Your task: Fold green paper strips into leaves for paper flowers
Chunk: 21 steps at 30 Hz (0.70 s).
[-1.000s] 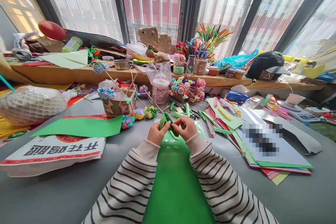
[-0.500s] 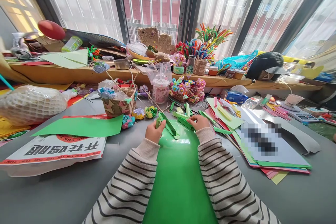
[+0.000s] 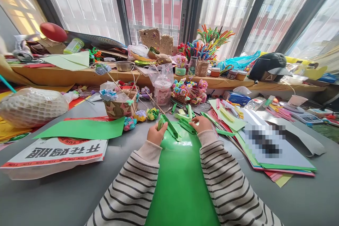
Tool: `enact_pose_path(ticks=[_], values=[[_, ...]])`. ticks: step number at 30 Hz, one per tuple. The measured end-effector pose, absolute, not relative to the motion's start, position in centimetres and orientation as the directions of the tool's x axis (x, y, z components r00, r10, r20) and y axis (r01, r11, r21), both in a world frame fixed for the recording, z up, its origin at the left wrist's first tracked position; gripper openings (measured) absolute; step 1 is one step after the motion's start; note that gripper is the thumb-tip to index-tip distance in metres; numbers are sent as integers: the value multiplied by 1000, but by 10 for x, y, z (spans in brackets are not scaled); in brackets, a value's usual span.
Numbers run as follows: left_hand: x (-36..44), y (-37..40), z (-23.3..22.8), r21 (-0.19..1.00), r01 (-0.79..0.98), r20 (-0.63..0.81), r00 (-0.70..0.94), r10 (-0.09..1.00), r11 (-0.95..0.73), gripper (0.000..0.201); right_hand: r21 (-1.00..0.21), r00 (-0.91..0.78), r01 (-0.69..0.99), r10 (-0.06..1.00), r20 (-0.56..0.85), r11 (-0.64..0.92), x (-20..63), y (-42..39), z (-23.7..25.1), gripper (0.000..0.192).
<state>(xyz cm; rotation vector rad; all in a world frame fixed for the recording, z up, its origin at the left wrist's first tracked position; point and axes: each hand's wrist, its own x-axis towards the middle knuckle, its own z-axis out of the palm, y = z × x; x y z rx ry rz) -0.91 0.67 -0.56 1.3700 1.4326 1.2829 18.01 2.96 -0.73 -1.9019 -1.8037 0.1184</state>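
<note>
L hand (image 3: 156, 134) gripping folded green piece (image 3: 160, 123), R hand (image 3: 200, 123) on green strips (image 3: 186, 125)

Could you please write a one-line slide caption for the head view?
Left hand grips a folded green paper piece; right hand rests on green paper strips above a green sheet.

A grey table (image 3: 66, 190) carries a green sheet (image 3: 82, 129), a printed bag (image 3: 55, 152) and stacked coloured papers (image 3: 265, 148).
</note>
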Motion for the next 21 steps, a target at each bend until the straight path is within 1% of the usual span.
enact_pose_path(ticks=[3, 5, 7, 10, 12, 13, 15, 16, 18, 19, 21], values=[[-8, 5, -4, 970, 228, 115, -137, 984, -82, 39, -403, 91, 915, 970, 225, 8, 180, 30, -9, 13], [-8, 5, -3, 969, 233, 117, -135, 984, -83, 39, -411, 106, 912, 970, 218, -7, 179, 29, -10, 10], [-8, 5, -4, 968, 236, 121, -134, 984, -86, 40, -427, 142, 904, 959, 247, -24, 178, 28, -9, 10], [-9, 7, -6, 967, 238, 126, -126, 984, -93, 40, -456, 198, 890, 908, 368, -8, 180, 25, -4, 13], [-10, 8, -9, 965, 242, 132, -110, 985, -102, 40, -517, 250, 856, 854, 456, 25, 180, 21, 2, 16], [-11, 9, -11, 964, 244, 137, -102, 985, -109, 40, -573, 280, 818, 834, 476, 52, 179, 19, 6, 18], [-11, 11, -13, 959, 255, 148, -92, 985, -121, 41, -719, 302, 682, 846, 440, 130, 172, 12, 14, 22], [-11, 11, -14, 957, 263, 151, -91, 984, -122, 41, -795, 275, 581, 876, 395, 176, 167, 9, 16, 24], [-11, 12, -15, 953, 277, 154, -96, 983, -122, 40, -887, 127, 399, 944, 303, 231, 152, 2, 19, 26], [-11, 12, -15, 952, 281, 154, -96, 983, -122, 39, -912, 40, 343, 966, 256, 227, 144, -1, 19, 25], [-10, 12, -15, 951, 283, 157, -91, 983, -126, 35, -922, -48, 320, 976, 213, 217, 130, -4, 16, 21]])
